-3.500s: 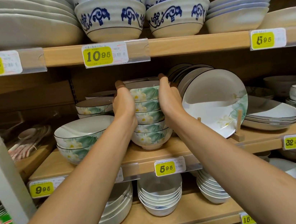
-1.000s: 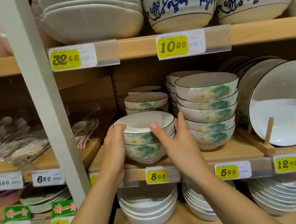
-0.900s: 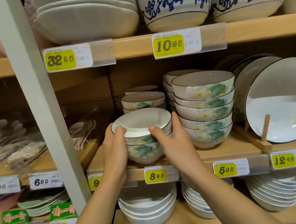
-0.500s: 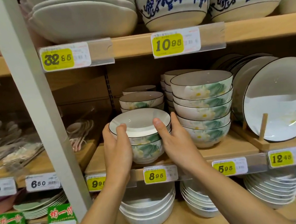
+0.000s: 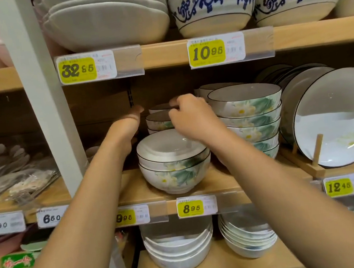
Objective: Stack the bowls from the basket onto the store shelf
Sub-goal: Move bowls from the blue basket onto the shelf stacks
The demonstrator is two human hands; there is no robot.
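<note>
Two floral bowls (image 5: 174, 170) with green leaves and dark rims sit nested at the front of the middle wooden shelf (image 5: 218, 179); neither hand touches them. Behind them stands a smaller rear stack of the same bowls (image 5: 157, 121). My left hand (image 5: 127, 129) reaches in beside that rear stack's left side, thumb up, its fingers mostly hidden. My right hand (image 5: 191, 118) hovers over the rear stack, its curled fingers at the rim of the top bowl. Just to the right stands a tall stack of several floral bowls (image 5: 250, 119). No basket is in view.
A floral plate (image 5: 338, 121) leans on a wooden stand at the right. The shelf above carries white dishes (image 5: 107, 19) and blue-patterned bowls (image 5: 215, 3). White bowls (image 5: 180, 250) fill the shelf below. A white upright post (image 5: 42, 95) stands left, with bagged spoons (image 5: 12, 173) beyond.
Both hands have let go of the two nested front bowls, which now rest on the shelf, and have moved up and back to the smaller stack behind.
</note>
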